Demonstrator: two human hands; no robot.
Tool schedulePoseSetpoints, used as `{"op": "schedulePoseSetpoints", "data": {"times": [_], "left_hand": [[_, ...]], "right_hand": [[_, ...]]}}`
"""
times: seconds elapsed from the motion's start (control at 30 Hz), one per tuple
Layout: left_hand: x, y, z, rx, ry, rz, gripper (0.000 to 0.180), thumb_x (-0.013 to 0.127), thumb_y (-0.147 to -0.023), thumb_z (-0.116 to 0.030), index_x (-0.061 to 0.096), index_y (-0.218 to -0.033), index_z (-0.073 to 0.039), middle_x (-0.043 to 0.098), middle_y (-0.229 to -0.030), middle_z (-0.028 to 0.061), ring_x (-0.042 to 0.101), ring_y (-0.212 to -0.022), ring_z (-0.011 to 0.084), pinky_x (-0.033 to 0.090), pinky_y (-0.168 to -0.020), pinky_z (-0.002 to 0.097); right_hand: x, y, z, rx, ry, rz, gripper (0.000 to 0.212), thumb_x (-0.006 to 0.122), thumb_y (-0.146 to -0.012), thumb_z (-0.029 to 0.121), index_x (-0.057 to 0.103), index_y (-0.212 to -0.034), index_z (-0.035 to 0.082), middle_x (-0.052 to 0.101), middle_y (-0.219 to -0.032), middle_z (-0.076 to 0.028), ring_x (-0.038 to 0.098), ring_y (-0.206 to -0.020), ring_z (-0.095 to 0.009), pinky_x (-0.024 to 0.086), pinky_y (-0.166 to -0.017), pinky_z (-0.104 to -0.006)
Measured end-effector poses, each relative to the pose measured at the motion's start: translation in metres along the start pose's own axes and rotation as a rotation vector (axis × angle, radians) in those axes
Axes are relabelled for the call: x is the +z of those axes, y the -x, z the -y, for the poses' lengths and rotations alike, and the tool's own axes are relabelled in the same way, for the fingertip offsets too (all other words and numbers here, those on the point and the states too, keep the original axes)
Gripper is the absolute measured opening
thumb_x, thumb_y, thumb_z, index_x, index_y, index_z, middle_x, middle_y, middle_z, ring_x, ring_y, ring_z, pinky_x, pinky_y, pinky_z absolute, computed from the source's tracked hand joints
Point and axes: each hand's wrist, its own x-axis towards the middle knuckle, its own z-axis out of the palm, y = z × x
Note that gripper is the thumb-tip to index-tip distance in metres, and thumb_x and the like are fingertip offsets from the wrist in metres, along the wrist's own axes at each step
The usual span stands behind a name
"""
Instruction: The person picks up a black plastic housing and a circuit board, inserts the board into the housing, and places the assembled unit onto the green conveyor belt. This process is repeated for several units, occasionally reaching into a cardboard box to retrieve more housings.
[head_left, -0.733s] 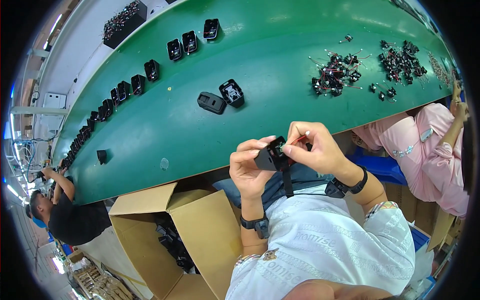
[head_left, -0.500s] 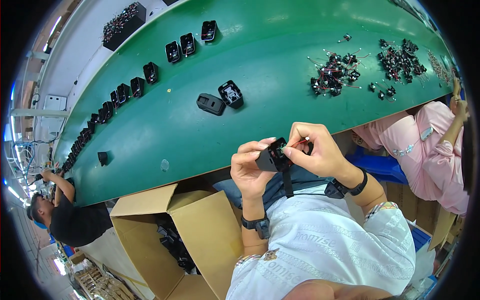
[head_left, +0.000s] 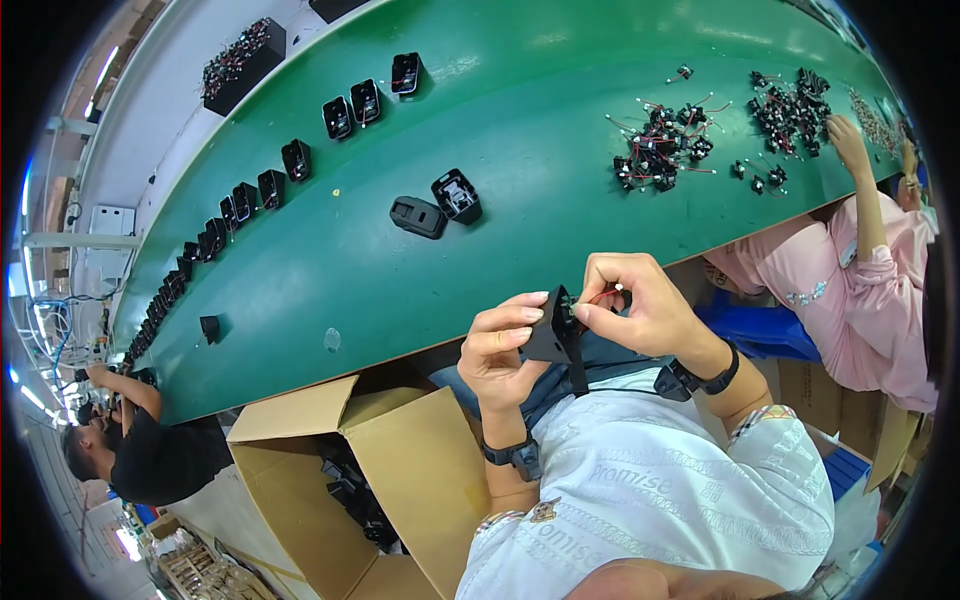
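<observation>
My left hand is closed round a black plastic housing, held tilted just off the table's near edge. At the housing's open side, my right hand pinches a small part with red and black wires; a white connector sticks out above the fingers. The part itself is mostly hidden by the fingertips. Beyond my hands, one black housing stands with its open side up, a light insert showing inside. Touching it is a closed black housing.
The green table bears a long curved row of black housings at left and piles of wired parts at right. An open cardboard box with black parts stands below the edge. Co-workers sit at both sides, one reaching with a hand.
The housing in my left hand has turned, its open side now facing more toward my right hand. The right-hand co-worker's hand has reached to the far pile.
</observation>
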Motion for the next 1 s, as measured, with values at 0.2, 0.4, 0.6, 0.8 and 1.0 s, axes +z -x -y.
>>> {"op": "schedulePoseSetpoints", "data": {"times": [0.2,0.4,0.6,0.8,1.0], "left_hand": [[-0.012,-0.004,0.002,-0.066,0.083,0.12,0.039,0.086,-0.076,0.0,0.063,-0.107,-0.006,0.066,-0.114,0.0165,0.065,-0.115,0.0392,0.055,-0.097,0.0495],[-0.002,-0.01,0.009,-0.12,0.194,0.034,0.045,0.086,-0.074,0.001,0.061,-0.11,-0.006,0.065,-0.115,0.0172,0.065,-0.114,0.037,0.054,-0.099,0.0485],[0.006,-0.005,0.018,-0.236,0.249,-0.171,0.052,0.084,-0.073,0.007,0.057,-0.115,-0.007,0.06,-0.122,0.0156,0.064,-0.113,0.0287,0.054,-0.098,0.0423],[-0.012,0.002,0.031,-0.34,0.469,-0.2,0.061,0.09,-0.073,-0.012,0.053,-0.122,-0.009,0.058,-0.124,0.0138,0.065,-0.108,0.0267,0.056,-0.095,0.0408],[-0.001,-0.001,0.037,-0.497,0.679,-0.095,0.061,0.084,-0.08,-0.018,0.053,-0.129,-0.002,0.062,-0.125,0.0135,0.064,-0.111,0.0214,0.053,-0.095,0.0336]], "right_hand": [[-0.012,-0.003,-0.003,-0.078,0.16,0.171,0.016,0.07,-0.084,0.004,0.058,-0.075,0.0,0.062,-0.07,-0.002,0.059,-0.057,-0.005,0.043,-0.05,-0.0231],[0.011,0.001,-0.005,-0.038,-0.051,-0.067,0.019,0.071,-0.085,0.006,0.057,-0.073,0.002,0.056,-0.073,0.0,0.045,-0.061,-0.005,0.035,-0.054,-0.0238],[0.01,-0.003,-0.023,-0.128,0.092,-0.1,0.005,0.071,-0.087,0.004,0.067,-0.084,0.002,0.059,-0.079,-0.001,0.048,-0.063,-0.006,0.036,-0.056,-0.0224],[-0.023,-0.003,-0.006,-0.34,0.218,0.049,0.029,0.077,-0.08,0.012,0.073,-0.108,0.005,0.065,-0.105,-0.009,0.063,-0.086,-0.016,0.05,-0.072,-0.027],[-0.017,-0.021,0.0,-0.634,0.487,0.171,0.038,0.086,-0.073,0.021,0.071,-0.106,0.01,0.054,-0.141,-0.016,0.059,-0.118,-0.035,0.051,-0.096,-0.0435]]}}
